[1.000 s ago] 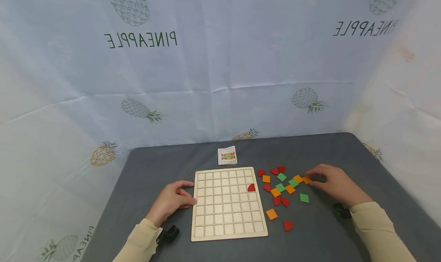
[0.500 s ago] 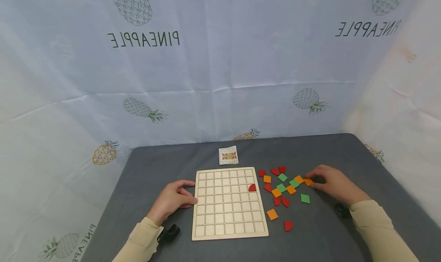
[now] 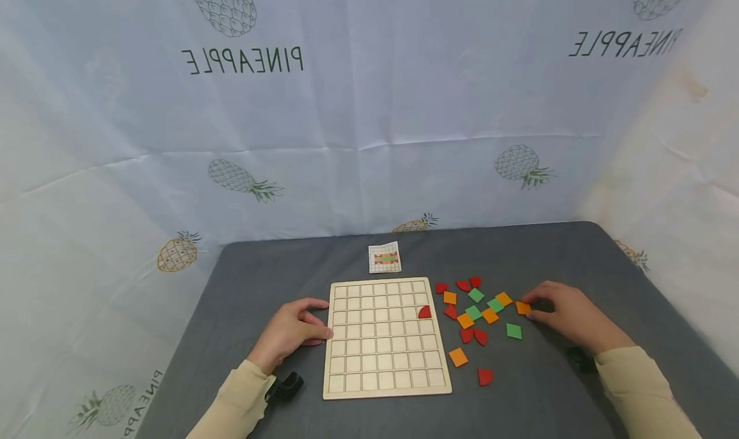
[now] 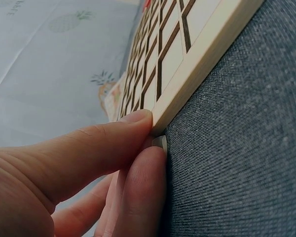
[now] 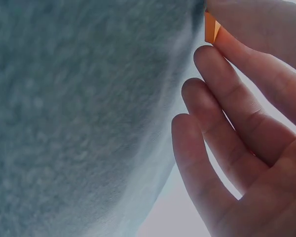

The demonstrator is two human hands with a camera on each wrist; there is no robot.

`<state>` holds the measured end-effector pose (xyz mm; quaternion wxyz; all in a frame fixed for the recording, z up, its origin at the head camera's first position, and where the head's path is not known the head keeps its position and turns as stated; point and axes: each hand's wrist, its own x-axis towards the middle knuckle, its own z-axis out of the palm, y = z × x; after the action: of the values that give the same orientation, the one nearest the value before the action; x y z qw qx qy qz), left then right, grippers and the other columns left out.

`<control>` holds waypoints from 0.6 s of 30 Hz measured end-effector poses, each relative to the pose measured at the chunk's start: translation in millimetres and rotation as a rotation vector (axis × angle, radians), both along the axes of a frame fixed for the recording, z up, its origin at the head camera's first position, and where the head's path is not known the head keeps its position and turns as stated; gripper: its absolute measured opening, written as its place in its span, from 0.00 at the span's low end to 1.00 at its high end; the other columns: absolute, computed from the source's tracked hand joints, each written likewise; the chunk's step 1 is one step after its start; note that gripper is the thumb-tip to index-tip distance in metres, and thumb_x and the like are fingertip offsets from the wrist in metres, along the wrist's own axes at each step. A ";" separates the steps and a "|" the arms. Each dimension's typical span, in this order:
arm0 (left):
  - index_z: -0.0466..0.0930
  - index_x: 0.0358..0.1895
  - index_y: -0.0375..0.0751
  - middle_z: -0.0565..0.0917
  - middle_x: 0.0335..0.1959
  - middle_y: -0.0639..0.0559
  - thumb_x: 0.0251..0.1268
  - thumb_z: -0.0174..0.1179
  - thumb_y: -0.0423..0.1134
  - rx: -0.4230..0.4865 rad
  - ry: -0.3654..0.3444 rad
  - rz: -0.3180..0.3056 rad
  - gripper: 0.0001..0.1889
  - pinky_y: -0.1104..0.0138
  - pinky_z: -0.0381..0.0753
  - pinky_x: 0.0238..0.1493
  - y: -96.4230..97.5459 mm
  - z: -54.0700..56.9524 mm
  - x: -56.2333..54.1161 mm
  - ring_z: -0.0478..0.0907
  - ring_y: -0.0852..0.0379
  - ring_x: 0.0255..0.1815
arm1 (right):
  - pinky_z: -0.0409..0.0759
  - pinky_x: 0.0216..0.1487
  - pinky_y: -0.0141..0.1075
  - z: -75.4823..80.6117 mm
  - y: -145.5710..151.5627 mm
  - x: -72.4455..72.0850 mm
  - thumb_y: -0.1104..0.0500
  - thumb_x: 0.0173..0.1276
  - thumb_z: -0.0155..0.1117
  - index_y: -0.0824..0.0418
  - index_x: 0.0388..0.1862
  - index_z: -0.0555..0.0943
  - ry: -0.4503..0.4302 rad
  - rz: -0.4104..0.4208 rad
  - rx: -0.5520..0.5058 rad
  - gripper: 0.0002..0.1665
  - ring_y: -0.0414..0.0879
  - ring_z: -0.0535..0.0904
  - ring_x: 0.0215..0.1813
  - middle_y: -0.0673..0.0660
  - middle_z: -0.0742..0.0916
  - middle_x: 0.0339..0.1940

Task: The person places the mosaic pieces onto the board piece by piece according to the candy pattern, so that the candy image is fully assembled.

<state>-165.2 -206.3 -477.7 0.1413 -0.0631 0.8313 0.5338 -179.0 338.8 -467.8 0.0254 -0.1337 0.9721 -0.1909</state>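
Observation:
My left hand pinches the left edge of a pale wooden grid board. In the left wrist view the thumb lies on the board's rim and a fingertip sits low against its side. One red quarter-round tile lies in a cell near the board's right side. My right hand pinches an orange square tile between thumb and index finger, right of the scattered tiles. In the right wrist view that tile shows edge-on, partly hidden by the thumb, while the other fingers are loosely extended.
Several loose tiles lie between the board and my right hand, among them a green tile, an orange tile and a red tile. A small printed pattern card lies behind the board on the grey table. A pineapple-print curtain hangs behind.
My right hand has drawn the orange tile slightly right and nearer, so a gap now separates it from the neighbouring orange tile. The left hand stays on the board's edge.

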 end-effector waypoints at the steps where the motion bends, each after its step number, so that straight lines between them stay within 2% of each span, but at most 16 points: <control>1: 0.84 0.67 0.42 0.91 0.35 0.46 0.52 0.84 0.33 -0.001 0.001 0.000 0.35 0.58 0.95 0.42 0.2 -0.2 0.0 0.90 0.52 0.34 | 0.86 0.56 0.62 1.0 -1.5 1.5 0.56 0.67 0.81 0.54 0.50 0.92 -0.003 0.001 -0.005 0.13 0.57 0.86 0.53 0.53 0.91 0.48; 6: 0.84 0.67 0.43 0.90 0.35 0.46 0.53 0.84 0.33 0.000 -0.004 0.004 0.34 0.58 0.94 0.42 0.4 -0.1 -0.1 0.90 0.52 0.34 | 0.87 0.55 0.60 6.0 -17.6 4.8 0.54 0.68 0.81 0.53 0.51 0.92 -0.014 0.031 -0.021 0.14 0.55 0.86 0.53 0.52 0.90 0.49; 13: 0.84 0.67 0.43 0.90 0.36 0.45 0.53 0.84 0.32 0.001 -0.013 0.011 0.34 0.58 0.94 0.42 1.1 1.1 0.2 0.90 0.52 0.34 | 0.86 0.47 0.43 6.2 -64.2 -2.2 0.53 0.68 0.81 0.47 0.48 0.92 -0.019 0.101 -0.044 0.11 0.42 0.83 0.46 0.43 0.87 0.43; 18: 0.84 0.66 0.42 0.90 0.36 0.45 0.53 0.84 0.32 0.004 -0.018 0.018 0.34 0.58 0.94 0.41 1.6 2.3 0.6 0.90 0.52 0.33 | 0.86 0.46 0.40 11.4 -97.6 -5.8 0.55 0.68 0.81 0.48 0.47 0.93 -0.008 0.149 -0.058 0.10 0.43 0.81 0.46 0.43 0.87 0.43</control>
<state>-164.5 -204.7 -475.4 0.1440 -0.0748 0.8284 0.5361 -184.8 241.2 -456.4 0.0397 -0.2053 0.9535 -0.2171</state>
